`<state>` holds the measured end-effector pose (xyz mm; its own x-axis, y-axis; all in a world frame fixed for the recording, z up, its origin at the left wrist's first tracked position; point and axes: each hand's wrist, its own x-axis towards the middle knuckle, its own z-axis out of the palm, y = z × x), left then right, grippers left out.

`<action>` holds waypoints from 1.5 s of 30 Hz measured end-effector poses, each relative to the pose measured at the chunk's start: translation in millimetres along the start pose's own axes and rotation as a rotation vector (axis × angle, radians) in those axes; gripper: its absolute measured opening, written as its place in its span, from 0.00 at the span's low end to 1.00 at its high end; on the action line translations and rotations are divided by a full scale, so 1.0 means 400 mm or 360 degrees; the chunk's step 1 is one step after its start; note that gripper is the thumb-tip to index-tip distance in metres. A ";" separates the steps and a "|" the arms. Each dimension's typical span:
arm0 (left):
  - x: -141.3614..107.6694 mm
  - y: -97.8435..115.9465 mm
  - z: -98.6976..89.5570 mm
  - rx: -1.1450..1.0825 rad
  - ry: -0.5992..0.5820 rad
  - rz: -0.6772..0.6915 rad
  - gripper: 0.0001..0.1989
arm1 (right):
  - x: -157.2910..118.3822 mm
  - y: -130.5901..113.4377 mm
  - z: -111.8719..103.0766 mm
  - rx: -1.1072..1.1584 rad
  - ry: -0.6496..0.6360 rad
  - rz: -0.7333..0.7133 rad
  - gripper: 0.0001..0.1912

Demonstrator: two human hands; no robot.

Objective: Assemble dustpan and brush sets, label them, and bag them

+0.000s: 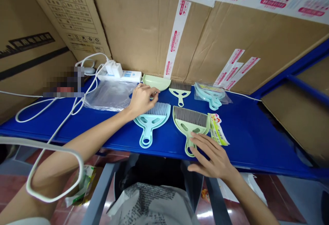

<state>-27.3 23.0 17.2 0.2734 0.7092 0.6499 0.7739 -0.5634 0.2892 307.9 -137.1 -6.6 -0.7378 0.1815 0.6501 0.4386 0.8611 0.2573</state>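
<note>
At the back of the table, my left hand (144, 98) has its fingers curled at the near side of a light green dustpan (157, 81), where the handle is hidden under them. Below that wrist lies a light blue dustpan with a brush nested in it (150, 120). My right hand (212, 154) is open, fingers spread over the handle of a green dustpan and brush set (191, 123) with grey bristles. A loose green brush (180, 93) rests beside the back dustpan. Against the green set's right side is a printed label card (218, 129).
Bagged light blue sets (210, 94) lie at the back right. Clear plastic bags (110, 94) and a white power strip (131, 76) are at the left. White cables (74, 105) loop over the blue table (257, 135) and my left arm. Cardboard (138, 29) walls the back.
</note>
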 end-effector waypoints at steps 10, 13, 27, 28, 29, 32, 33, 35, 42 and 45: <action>0.019 -0.038 -0.023 0.0169 -0.0010 -0.0084 0.13 | -0.027 -0.107 -0.021 -0.0138 0.0257 -0.0370 0.10; 0.046 -0.113 -0.065 0.0253 0.0001 -0.0342 0.14 | 0.022 -0.022 -0.072 -0.0204 0.0184 -0.0039 0.04; 0.042 -0.112 -0.063 0.0057 -0.0494 0.0083 0.15 | 0.170 0.404 0.079 0.0676 -0.0906 0.1094 0.24; 0.039 -0.104 -0.064 0.0096 -0.0495 0.0146 0.15 | 0.163 0.394 0.075 0.0678 -0.0900 0.1107 0.25; 0.036 -0.096 -0.065 0.0108 -0.0499 0.0202 0.15 | 0.161 0.387 0.066 0.0653 -0.0894 0.1125 0.23; 0.028 -0.076 -0.064 0.0037 -0.0543 0.0320 0.15 | 0.172 0.392 0.015 0.0408 -0.0919 0.1254 0.12; 0.024 -0.071 -0.062 0.0015 -0.0565 0.0347 0.16 | 0.173 0.401 -0.007 0.0313 -0.0969 0.1329 0.10; 0.017 -0.061 -0.056 0.0003 -0.0609 0.0398 0.16 | 0.166 0.420 -0.055 0.0219 -0.1187 0.1499 0.10; 0.000 -0.037 -0.044 0.0065 -0.0692 0.0555 0.19 | 0.100 0.429 -0.096 -0.0037 -0.1850 0.1782 0.12; -0.002 -0.028 -0.046 -0.0014 -0.0746 0.0544 0.18 | 0.092 0.420 -0.075 -0.0271 -0.1774 0.1633 0.20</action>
<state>-46.7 21.0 26.3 0.7323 0.5971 0.3274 0.5929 -0.7956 0.1247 369.8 0.1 81.9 -0.0522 0.9694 -0.2399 0.9805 0.0953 0.1717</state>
